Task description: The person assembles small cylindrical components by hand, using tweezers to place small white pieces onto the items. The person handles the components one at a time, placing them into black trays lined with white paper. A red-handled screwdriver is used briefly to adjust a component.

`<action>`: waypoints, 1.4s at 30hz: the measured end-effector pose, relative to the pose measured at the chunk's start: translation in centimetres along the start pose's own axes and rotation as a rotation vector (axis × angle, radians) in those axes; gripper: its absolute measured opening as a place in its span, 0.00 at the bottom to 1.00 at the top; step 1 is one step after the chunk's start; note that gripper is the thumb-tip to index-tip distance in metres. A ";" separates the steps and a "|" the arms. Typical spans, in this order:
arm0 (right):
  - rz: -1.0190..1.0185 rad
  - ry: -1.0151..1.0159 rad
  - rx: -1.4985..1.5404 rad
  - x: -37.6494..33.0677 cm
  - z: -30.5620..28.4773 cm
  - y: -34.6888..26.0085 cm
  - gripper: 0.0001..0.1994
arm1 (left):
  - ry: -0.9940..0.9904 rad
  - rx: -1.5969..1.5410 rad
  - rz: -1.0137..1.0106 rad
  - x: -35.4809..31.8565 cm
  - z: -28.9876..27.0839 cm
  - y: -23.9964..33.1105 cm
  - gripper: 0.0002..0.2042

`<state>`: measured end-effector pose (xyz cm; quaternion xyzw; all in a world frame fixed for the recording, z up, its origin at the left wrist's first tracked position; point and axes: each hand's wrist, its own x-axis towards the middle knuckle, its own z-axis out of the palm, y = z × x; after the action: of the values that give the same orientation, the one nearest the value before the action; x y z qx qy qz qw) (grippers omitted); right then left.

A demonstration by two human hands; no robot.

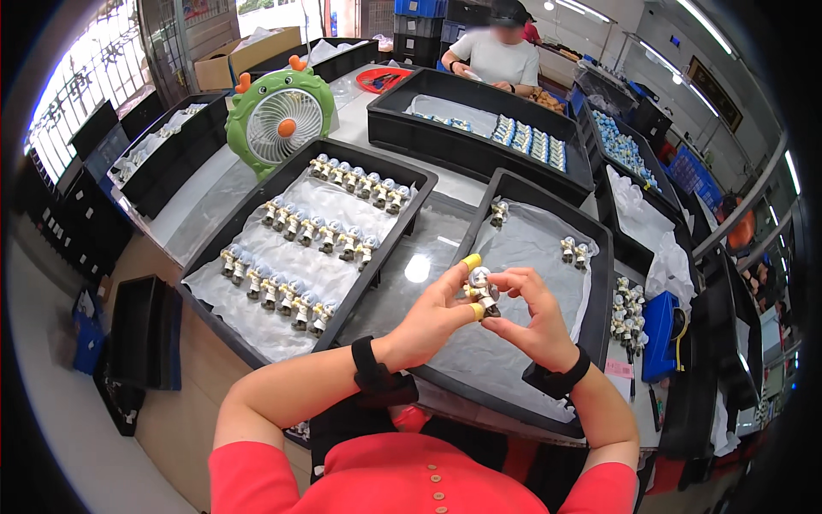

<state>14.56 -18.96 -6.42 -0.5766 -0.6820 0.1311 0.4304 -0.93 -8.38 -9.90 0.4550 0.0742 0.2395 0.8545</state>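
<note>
Between my two hands is a small figurine (pixel 483 289) with pale silver hair, a white and yellow outfit and dark boots. My left hand (pixel 437 310), with yellow covers on thumb and forefinger, pinches it from the left. My right hand (pixel 538 319) has fingertips and thumb at its right side, the thumb near its feet. Both hands are over the right-hand black tray (pixel 599 330), lined with thin pale sheeting. In that tray one figurine (pixel 499 213) stands at the far left corner and two more (pixel 574 252) near the right side.
A black tray (pixel 419 193) at left holds three rows of similar figurines. Behind it stands a green fan (pixel 282 120). More figurines (pixel 628 317) cluster right of my tray, beside a blue box (pixel 658 338). A person (pixel 497 58) works across the table behind another black tray (pixel 402 141).
</note>
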 end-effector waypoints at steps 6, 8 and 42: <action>0.133 0.037 0.380 -0.7 0.8 1.7 0.27 | 0.006 0.201 0.071 0.1 -0.1 0.0 0.31; 0.189 0.032 0.504 -0.9 1.0 1.6 0.28 | 0.028 0.359 0.116 0.0 -0.2 0.2 0.29; -0.044 0.077 -0.064 -1.4 3.0 1.5 0.29 | 0.089 0.486 0.112 0.2 -0.7 -0.9 0.29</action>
<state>13.28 -18.78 -9.86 -0.5795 -0.6812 0.0777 0.4405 -0.70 -8.14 -11.00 0.6396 0.1416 0.2815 0.7011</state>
